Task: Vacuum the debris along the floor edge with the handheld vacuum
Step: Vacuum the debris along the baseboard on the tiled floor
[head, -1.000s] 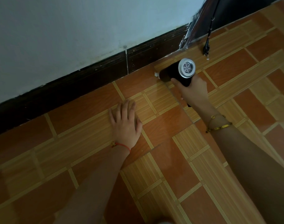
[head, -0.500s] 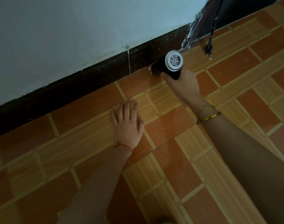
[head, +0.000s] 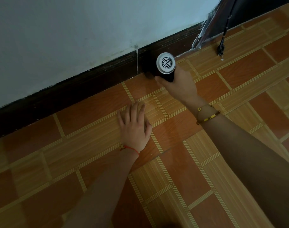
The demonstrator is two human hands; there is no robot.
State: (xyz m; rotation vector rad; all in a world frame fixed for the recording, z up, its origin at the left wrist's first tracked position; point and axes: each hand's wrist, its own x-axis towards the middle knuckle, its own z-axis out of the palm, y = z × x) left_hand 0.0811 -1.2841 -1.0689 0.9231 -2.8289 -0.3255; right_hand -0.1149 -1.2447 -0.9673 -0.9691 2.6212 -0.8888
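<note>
My right hand (head: 180, 84) grips the handheld vacuum (head: 165, 66), a black cylinder whose white round vent cap faces the camera. Its front end points at the dark skirting board (head: 94, 83) where the wall meets the tiled floor (head: 173, 162), and the nozzle tip is hidden behind the body. My left hand (head: 134, 127) rests flat on the floor with straight fingers, nearer to me and to the left of the vacuum. No debris shows along the edge here.
A pale wall (head: 91, 30) rises above the skirting. At the upper right a dark cord with a plug (head: 221, 46) hangs down to the floor beside a shiny plastic-wrapped edge (head: 204, 35).
My right hand has carried the vacuum leftward along the skirting and closer in to it. The small white bit seen by the nozzle earlier is no longer visible. My left hand stayed in place.
</note>
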